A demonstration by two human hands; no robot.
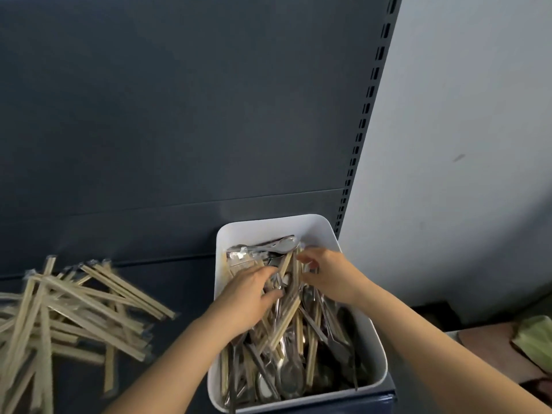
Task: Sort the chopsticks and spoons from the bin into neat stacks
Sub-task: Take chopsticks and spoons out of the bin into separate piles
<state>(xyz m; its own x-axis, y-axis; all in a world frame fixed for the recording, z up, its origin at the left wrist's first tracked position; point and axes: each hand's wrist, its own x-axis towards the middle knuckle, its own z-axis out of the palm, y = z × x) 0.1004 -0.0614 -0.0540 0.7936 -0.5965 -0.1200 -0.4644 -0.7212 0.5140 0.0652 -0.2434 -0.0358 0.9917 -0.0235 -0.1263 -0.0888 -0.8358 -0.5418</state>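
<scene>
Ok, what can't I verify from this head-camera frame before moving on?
Head view only:
- Left hand and right hand: fingertips buried in the jumble inside the white plastic bin; grip unclear.
- Pile of wrapped wooden chopsticks: motion-blurred, cut off by left edge; count unknown.
- Metal spoons: overlapped by chopsticks; count unknown.
- Green object: cut off by right edge; unidentifiable.

Left grip (251,297), right grip (325,276) extended forward, close together.

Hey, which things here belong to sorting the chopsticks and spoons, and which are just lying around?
Part of the job: white bin; chopsticks and spoons mixed inside it; chopstick pile on the shelf at left; left hand and right hand, both in the bin.
Just lying about: green item; brown surface, both far right.
</scene>
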